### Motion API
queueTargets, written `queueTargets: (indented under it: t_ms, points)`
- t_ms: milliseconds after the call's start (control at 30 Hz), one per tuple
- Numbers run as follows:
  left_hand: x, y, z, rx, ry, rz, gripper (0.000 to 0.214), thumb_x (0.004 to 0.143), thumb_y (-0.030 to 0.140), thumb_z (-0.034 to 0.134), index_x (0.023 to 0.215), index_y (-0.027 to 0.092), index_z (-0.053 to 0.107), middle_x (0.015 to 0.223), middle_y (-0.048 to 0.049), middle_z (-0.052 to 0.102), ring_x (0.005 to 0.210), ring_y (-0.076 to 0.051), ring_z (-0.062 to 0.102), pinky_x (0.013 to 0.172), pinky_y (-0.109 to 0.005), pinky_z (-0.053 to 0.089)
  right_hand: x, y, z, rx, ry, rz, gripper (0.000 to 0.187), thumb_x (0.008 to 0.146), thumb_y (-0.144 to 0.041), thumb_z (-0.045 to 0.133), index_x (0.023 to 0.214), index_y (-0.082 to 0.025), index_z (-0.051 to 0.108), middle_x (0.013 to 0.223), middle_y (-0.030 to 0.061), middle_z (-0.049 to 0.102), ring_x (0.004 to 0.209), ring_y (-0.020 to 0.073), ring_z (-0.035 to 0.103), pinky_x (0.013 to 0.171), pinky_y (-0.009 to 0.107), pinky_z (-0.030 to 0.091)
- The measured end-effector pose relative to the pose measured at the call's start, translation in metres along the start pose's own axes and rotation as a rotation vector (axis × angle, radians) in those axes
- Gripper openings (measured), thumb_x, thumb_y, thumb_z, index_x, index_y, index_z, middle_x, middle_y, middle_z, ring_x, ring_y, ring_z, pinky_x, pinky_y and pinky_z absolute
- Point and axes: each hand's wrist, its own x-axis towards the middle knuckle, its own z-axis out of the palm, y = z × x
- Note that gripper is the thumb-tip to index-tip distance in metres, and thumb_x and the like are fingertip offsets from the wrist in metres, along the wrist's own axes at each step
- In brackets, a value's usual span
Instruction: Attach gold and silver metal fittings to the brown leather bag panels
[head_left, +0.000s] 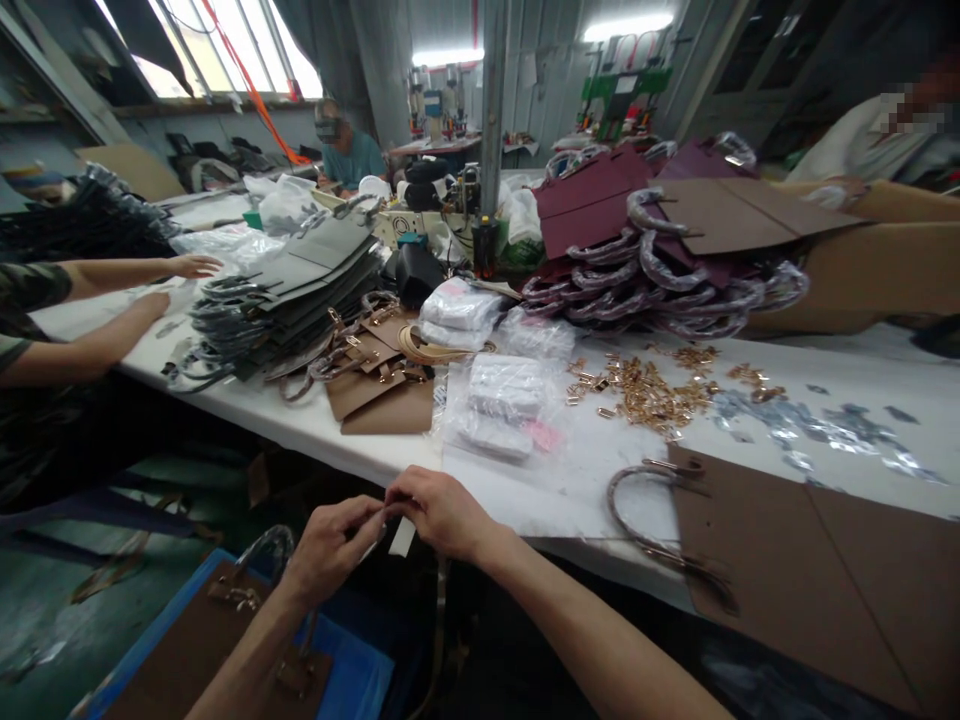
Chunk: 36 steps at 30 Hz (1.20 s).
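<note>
Small white paper strip (402, 538) pinched betw. L hand (330, 545) & R hand (442, 512) fingertips. Long axis steep, free end pointing down. Looks blank.

I am logging: small white flat strip (402, 537); brown flat leather bag panel (810, 570); maroon stacked bag panels (592, 195); gold metal clasps (652, 395); blue plastic bin (352, 680); camouflage-patterned sleeve (30, 285).

White strip (402, 538) was mostly covered by the fingers (369, 517); its kind could not be told. Brown panel (825, 570) was cut off by the right edge. Gold fittings (645, 392) were too small to be identified.
</note>
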Motion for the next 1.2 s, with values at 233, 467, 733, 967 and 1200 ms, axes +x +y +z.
queueTargets:
  t_ms: [233, 467, 733, 967, 1200]
  points:
    - [-0.010, -0.009, 0.026, -0.253, 0.062, -0.099, 0.038, 0.094, 0.048, 0.060, 0.074, 0.018, 0.072, 0.053, 0.0029, 0.056, 0.046, -0.010, 0.046, 0.049, -0.022, 0.037, -0.018, 0.001, 0.008, 0.035, 0.070, -0.099, 0.014, 0.096, -0.008, 0.058, 0.095, -0.020, 0.065, 0.096, 0.0033, 0.061, 0.091, 0.0164, 0.059, 0.083, 0.025, 0.049]
    - [0.013, -0.038, 0.026, -0.227, 0.370, -0.277, 0.045, 0.096, 0.056, 0.051, 0.096, 0.018, 0.075, 0.064, 0.0008, 0.065, 0.053, -0.014, 0.055, 0.055, -0.024, 0.045, -0.042, -0.022, 0.004, 0.287, 0.024, -0.289, 0.007, 0.099, -0.016, 0.061, 0.096, -0.019, 0.067, 0.093, 0.0050, 0.068, 0.092, 0.0161, 0.062, 0.086, 0.025, 0.052]
    - [0.046, -0.062, 0.013, -0.123, 0.267, -0.268, 0.050, 0.087, 0.058, 0.064, 0.121, 0.023, 0.078, 0.064, 0.0030, 0.067, 0.074, -0.020, 0.070, 0.079, -0.029, 0.051, -0.056, -0.020, -0.032, 0.419, 0.314, -0.066, 0.005, 0.098, -0.021, 0.068, 0.094, -0.020, 0.072, 0.091, 0.0035, 0.068, 0.088, 0.0153, 0.062, 0.083, 0.027, 0.049]
    - [0.053, -0.066, 0.037, -0.172, 0.265, -0.281, 0.071, 0.093, 0.060, 0.056, 0.150, 0.018, 0.055, 0.062, 0.0063, 0.060, 0.071, -0.018, 0.068, 0.082, -0.031, 0.051, -0.077, -0.017, -0.043, 0.513, 0.343, 0.084, 0.010, 0.097, -0.027, 0.069, 0.090, -0.020, 0.072, 0.087, 0.0019, 0.066, 0.082, 0.0154, 0.061, 0.078, 0.028, 0.047]
    - [0.054, -0.072, 0.041, -0.249, 0.292, -0.331, 0.089, 0.090, 0.064, 0.057, 0.161, 0.015, 0.036, 0.057, 0.0092, 0.057, 0.062, -0.018, 0.065, 0.078, -0.031, 0.054, -0.080, -0.017, -0.041, 0.571, 0.268, 0.123, 0.012, 0.094, -0.031, 0.072, 0.090, -0.020, 0.075, 0.087, 0.0029, 0.069, 0.083, 0.0163, 0.062, 0.079, 0.029, 0.048]
